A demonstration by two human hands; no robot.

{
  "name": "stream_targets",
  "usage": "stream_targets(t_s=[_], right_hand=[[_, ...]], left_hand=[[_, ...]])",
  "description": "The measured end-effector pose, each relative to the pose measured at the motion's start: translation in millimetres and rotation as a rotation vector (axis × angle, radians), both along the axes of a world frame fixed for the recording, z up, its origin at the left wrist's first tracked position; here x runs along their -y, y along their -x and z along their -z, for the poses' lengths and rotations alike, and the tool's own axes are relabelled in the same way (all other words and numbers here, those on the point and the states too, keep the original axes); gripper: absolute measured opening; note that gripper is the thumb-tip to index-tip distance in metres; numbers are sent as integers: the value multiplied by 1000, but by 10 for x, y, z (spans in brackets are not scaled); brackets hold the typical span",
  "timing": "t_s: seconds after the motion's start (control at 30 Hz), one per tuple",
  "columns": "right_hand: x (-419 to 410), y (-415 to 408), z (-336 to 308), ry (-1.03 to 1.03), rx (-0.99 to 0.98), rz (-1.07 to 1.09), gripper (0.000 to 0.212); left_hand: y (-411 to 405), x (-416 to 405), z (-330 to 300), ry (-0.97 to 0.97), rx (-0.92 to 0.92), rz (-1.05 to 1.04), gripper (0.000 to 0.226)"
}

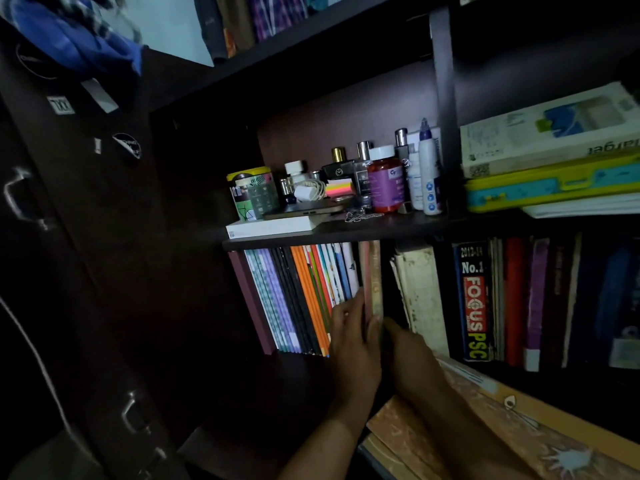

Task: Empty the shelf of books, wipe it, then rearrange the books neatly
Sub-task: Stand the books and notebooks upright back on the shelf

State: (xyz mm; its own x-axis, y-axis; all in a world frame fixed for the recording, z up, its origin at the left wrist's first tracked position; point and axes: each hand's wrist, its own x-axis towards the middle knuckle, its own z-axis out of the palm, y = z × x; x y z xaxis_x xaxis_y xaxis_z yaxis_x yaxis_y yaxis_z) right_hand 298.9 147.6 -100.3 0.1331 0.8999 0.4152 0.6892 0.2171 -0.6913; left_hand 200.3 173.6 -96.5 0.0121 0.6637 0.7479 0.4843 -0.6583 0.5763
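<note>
hands meet at a thin book [375,282] standing upright in the lower shelf [311,241] of a dark bookcase. left hand [353,344] has its thumb against the spine and fingers slipped behind it on the left, its grip grasping the book. right hand [412,355] lies on the book's right side with fingers reaching into the dark gap; whether its grip is clenched or released cannot be told in the low light.

left of the book leans a row of slim workbooks [298,299], teal, purple, black, orange and white, tilted against the bookcase wall. right of the gap stand a worn cream volume [420,299], a black guide [474,303] with red and yellow lettering, and more dark spines [540,299] in red and purple.

on the shelf above sit a yellow-lidded tin [251,192], perfume bottles [362,174], a red jar [384,183] with a purple label, a white bottle [429,174], a charger [310,192] and a tablet [304,211] resting on a flat white box [273,228]. further right, a white box [550,133] lies atop a yellow and blue case [554,185].

an orange patterned book [519,420] lies beneath the right forearm at bottom right. blue cloth [76,39] hangs over a dark cabinet [69,202] at left.
</note>
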Motion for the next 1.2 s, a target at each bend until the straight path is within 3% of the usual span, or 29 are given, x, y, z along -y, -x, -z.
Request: stream_targets(t_s=[0.1, 0.2, 0.33, 0.53, 0.67, 0.73, 0.87, 1.03, 1.1, 1.2], right_hand=[[-59, 12, 72, -9, 18, 50, 12], [-68, 20, 56, 3, -35, 55, 5], [-73, 31, 42, 10, -10, 62, 38], [-82, 38, 88, 53, -16, 37, 44], [-63, 37, 95, 86, -9, 13, 47], [-68, 34, 99, 106, 10, 14, 56], [-50, 46, 74, 143, 29, 31, 66], [10, 100, -27, 182, 86, 72, 42], [15, 121, -134, 275, 147, 41, 36], [199, 124, -566, 318, 284, -42, 20]], left_hand=[[76, 46, 100, 21, -74, -35, 42], [173, 36, 83, 10, 0, -95, 25], [99, -123, -34, 62, 124, -72, 32], [34, -237, 80, 113, 111, -161, 28], [313, -89, 191, 277, -88, 106, 20], [507, 127, 304, 384, -259, 215, 42], [678, 477, 426, 388, -605, 325, 68], [631, 472, 366, 337, -664, 297, 63], [665, 462, 415, 391, -569, 358, 65], [715, 458, 407, 401, -358, 445, 46]])
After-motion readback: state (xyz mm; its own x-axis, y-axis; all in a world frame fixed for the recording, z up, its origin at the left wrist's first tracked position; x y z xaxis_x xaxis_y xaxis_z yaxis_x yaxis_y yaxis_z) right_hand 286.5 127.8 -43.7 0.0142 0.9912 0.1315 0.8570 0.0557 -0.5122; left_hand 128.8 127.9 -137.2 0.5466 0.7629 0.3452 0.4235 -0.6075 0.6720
